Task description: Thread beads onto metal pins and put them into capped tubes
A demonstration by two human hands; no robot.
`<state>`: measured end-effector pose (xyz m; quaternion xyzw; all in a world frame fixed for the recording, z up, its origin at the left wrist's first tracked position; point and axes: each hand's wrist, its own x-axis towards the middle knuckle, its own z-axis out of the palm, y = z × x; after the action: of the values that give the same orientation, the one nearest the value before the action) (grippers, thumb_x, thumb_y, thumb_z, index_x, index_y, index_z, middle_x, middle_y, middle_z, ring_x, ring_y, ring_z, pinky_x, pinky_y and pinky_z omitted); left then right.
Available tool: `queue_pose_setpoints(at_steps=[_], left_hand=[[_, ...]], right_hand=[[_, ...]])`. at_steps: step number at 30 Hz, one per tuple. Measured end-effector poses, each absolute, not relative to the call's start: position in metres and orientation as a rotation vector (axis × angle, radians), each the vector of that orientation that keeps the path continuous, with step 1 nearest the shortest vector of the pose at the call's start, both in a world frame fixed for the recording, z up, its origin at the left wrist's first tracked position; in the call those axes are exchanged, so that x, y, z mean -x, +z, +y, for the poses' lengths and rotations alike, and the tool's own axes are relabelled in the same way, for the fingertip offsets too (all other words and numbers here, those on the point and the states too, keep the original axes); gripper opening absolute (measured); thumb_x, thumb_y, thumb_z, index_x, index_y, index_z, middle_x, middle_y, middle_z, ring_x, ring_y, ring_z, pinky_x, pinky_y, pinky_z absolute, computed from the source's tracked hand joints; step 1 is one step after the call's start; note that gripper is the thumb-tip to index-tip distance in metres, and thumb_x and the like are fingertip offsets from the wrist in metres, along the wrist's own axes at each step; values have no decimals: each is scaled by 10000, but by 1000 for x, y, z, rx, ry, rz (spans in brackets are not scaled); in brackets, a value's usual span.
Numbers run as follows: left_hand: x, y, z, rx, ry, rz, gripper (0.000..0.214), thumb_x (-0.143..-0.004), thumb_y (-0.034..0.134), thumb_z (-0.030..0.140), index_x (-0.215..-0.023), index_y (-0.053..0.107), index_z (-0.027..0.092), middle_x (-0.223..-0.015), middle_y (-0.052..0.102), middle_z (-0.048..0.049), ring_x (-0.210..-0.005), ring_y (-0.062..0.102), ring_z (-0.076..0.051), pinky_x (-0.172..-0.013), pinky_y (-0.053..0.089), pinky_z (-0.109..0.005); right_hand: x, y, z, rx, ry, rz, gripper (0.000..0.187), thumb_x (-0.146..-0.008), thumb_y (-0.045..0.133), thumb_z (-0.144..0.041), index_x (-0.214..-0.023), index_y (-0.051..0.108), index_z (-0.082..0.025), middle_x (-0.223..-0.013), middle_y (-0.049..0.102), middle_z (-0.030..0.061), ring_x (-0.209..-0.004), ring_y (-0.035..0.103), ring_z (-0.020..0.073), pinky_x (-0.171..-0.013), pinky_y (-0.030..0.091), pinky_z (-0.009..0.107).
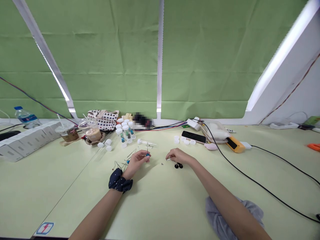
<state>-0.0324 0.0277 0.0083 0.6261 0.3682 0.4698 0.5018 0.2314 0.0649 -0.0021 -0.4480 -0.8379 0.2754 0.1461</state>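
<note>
My left hand (pixel 139 160) is closed, pinching a small part with a blue base and a thin upright metal rod (pixel 147 148). A dark dotted scrunchie circles that wrist. To the right, my right hand (pixel 178 155) is closed on a short silver metal piece (pixel 168 159), held low over the table. Small black round-ended parts (pixel 178 166) sit beside and partly under my right hand. A tiny grey piece (pixel 162 163) lies between the hands. Thin bent wires (pixel 119 164) and another blue part (pixel 128 162) lie left of my left hand. Behind it rests a clear tube (pixel 143 142).
Several white-capped vials (pixel 126 130) stand at the back, with loose white caps (pixel 108 142) nearby. Drink cups (pixel 92 130) and white boxes (pixel 27 141) are left. A phone (pixel 194 137), a yellow meter (pixel 235 144) and a black cable (pixel 240 170) are right.
</note>
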Motion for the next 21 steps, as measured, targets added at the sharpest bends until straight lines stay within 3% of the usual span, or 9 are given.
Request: queue_pose_setpoints(at_steps=[21], left_hand=[[33,8,28,-1532,1125,877,273,-733,630,352,-921,615,154,-897,635,-74,-668,567,-130,-673,465,-286]], right_hand=[[-228,6,59,1252,803,-2470,438,-679,445,-14,-973,702,-212,-864,641,50,-660,521,116,-589,372,192]])
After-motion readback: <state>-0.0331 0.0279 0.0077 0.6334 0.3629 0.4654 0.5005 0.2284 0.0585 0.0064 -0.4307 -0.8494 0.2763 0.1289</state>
